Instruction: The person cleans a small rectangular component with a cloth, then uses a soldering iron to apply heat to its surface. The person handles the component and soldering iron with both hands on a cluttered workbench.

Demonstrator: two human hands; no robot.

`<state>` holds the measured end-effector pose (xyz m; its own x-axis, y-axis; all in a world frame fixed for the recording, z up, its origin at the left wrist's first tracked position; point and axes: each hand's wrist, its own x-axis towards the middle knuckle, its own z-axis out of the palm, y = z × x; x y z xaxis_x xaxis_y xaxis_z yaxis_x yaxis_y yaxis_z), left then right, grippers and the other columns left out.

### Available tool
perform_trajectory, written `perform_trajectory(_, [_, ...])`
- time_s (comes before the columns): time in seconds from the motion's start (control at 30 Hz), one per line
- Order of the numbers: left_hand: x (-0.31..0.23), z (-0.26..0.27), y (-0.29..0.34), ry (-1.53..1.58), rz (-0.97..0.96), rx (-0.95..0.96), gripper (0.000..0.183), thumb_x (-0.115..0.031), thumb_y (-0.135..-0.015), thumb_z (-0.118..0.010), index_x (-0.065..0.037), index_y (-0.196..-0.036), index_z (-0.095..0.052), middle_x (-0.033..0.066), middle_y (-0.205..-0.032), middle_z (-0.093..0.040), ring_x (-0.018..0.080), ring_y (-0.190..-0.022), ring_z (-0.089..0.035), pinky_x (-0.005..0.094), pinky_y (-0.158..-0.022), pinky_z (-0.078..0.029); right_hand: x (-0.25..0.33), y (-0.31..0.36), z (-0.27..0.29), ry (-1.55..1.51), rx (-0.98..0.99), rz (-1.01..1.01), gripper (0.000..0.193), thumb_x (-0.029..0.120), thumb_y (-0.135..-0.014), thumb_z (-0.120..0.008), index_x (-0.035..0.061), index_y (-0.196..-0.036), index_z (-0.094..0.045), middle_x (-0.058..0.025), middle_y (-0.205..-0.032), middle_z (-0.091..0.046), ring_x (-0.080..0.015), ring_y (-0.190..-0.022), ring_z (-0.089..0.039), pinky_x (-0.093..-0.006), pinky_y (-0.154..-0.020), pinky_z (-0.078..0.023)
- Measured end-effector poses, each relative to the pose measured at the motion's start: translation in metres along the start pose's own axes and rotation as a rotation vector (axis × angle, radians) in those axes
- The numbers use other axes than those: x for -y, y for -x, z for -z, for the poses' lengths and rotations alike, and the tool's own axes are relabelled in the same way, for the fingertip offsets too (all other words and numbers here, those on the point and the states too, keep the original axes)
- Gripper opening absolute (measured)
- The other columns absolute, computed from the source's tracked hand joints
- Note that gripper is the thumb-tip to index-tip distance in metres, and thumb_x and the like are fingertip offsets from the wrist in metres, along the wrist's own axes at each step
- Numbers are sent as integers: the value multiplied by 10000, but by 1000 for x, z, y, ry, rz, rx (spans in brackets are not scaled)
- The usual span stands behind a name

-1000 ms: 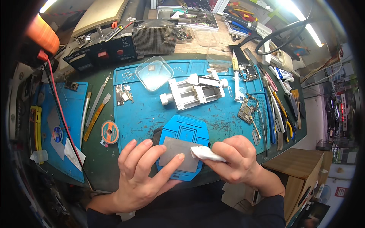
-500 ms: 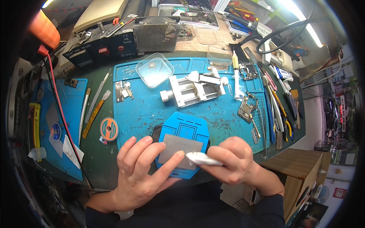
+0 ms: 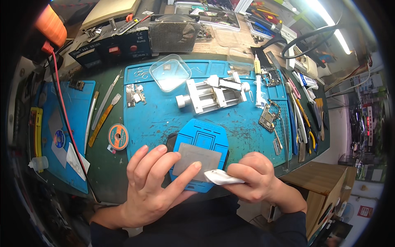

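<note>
Pressing flat with spread fingers, the left hand pins a thin metal plate on a blue holder at the near edge of the blue mat. The right hand, fingers pinched together on a white wipe, touches the plate's near right corner. Beyond the holder, bare mat lies open up to a metal vise; a solder spool sits left of the holder.

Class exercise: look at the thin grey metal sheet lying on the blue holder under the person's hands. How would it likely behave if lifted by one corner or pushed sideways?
The metal sheet looks very thin and flat, so it would probably flex and feel light. It seems smooth and lies loosely on the blue holder, so it may slide; the left hand presses fingertips on it, perhaps for that reason.
</note>
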<state>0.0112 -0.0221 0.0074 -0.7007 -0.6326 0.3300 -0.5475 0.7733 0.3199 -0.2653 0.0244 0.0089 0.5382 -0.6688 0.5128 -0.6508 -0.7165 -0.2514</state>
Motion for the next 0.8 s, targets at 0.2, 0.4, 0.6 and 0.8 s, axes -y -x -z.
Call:
perform_trajectory(0.2, [-1,-1,2,-7,-4,25,594,-409,-720,-888,-257,-1281,-764,84,-1372,-501,327,-1362,-416,557,-1159,-351,-4,4,8,10,-79,-7,332,123,-572,-816,85,-902,-816,-55,-1077,-655,-195,-812,-604,-318,-604,-498])
perform_trajectory(0.4, [0,-1,0,-13,-2,-12,646,-368,-707,-874,-256,-1329,-742,56,-1325,-546,268,-1344,-462,497,-1166,-359,3,-8,-7,-64,1,-6,309,132,-614,-829,87,-920,-815,-49,-1076,-652,-187,-810,-611,-307,-621,-500])
perform_trajectory(0.6, [-1,-2,0,-15,5,-11,642,-375,-706,-872,-258,-1324,-745,52,-1307,-545,267,-1343,-462,501,-1168,-355,-7,-7,-4,5,-3,7,301,148,-646,-804,97,-942,-819,-46,-1076,-649,-189,-814,-611,-311,-633,-495])
perform_trajectory(0.8, [-1,-1,0,-17,4,-7,647,-378,-700,-877,-258,-1322,-746,51,-1298,-545,266,-1339,-467,505,-1166,-356,-17,-14,3,100,20,-44,328,142,-658,-781,87,-979,-824,-39,-1082,-649,-196,-831,-605,-310,-650,-494])
